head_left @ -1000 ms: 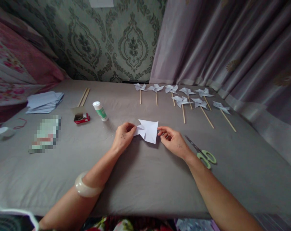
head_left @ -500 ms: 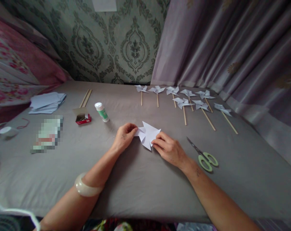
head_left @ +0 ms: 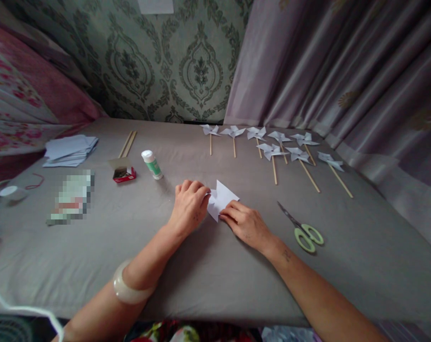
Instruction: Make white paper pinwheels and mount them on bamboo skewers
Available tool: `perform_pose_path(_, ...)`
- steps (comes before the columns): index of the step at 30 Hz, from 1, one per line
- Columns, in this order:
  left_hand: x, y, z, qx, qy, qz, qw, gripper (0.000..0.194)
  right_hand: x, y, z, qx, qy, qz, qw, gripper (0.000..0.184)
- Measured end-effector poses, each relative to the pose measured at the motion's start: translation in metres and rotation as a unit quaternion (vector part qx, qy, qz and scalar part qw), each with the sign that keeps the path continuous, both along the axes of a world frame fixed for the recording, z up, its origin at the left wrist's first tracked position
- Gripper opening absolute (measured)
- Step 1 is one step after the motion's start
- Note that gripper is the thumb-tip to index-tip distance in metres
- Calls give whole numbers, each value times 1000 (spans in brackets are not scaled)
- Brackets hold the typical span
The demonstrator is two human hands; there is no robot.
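Note:
A white paper pinwheel (head_left: 223,195) without a stick is between my hands at the middle of the table. My left hand (head_left: 190,204) pinches its left side, with the fingers bent over and hiding that edge. On the lower right, my right hand (head_left: 245,222) grips a blade between thumb and fingers. A pair of scissors (head_left: 301,228) with green handles lies to the right of my right hand, blades partly apart. Beyond my left hand a glue stick (head_left: 152,165) with a white cap and green label stands upright.
Several finished paper pinwheels on sticks (head_left: 271,152) lie at the back right. At the left are a stack of white paper (head_left: 71,150), loose wooden sticks (head_left: 129,144), an open red box (head_left: 124,174), a blurred packet (head_left: 72,197) and a white cord (head_left: 23,309).
My left hand has moved right and turned over the paper, folding its left side inward. My right hand has shifted slightly left along the lower edge.

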State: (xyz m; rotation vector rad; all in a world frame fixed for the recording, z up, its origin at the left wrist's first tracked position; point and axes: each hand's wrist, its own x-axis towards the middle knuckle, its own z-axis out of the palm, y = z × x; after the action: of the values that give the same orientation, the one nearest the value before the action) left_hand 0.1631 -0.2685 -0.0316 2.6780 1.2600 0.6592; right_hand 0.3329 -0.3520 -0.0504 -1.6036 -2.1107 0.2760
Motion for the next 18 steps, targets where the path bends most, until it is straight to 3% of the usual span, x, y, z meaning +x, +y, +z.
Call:
perform_pose_path(3,0,-19,9,3,96,-56,994,24,0,1,1,-14,20,-5,1000,17)
perform_pose_path(7,2,-31,7,-17,159,-90,983,22,0,2,1,-26,39,-15,999,15)
perform_pose_path(13,2,-32,5,-18,167,-92,981,21,-2,3,-1,-32,50,-25,998,15)
perform_pose_path(18,3,-30,7,-29,174,-83,981,22,-11,3,0,-41,68,-80,994,14)
